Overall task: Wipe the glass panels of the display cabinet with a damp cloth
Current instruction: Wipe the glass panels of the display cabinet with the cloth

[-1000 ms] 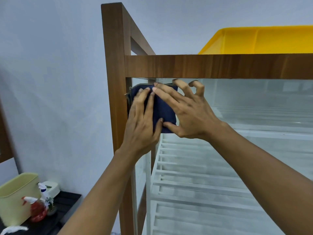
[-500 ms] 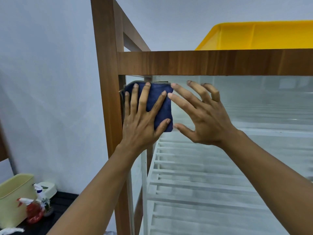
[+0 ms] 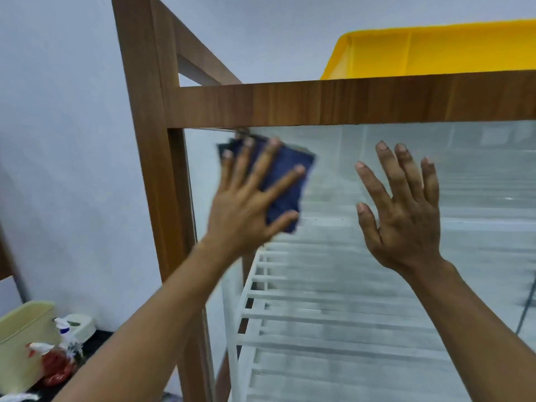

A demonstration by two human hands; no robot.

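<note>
A folded dark blue cloth lies flat against the front glass panel of the wooden display cabinet, near the panel's top left corner. My left hand presses on the cloth with straight, spread fingers and looks blurred. My right hand is held flat at the glass to the right of the cloth, fingers straight, holding nothing. White slatted shelves show through the glass.
A yellow plastic tray sits on the cabinet top at the right. At lower left a dark surface holds a pale green bin, a red spray bottle and a white dish. A plain wall stands left of the cabinet.
My left hand has slid the cloth to the right, away from the cabinet's left post. My right hand has moved off to the right, apart from the cloth.
</note>
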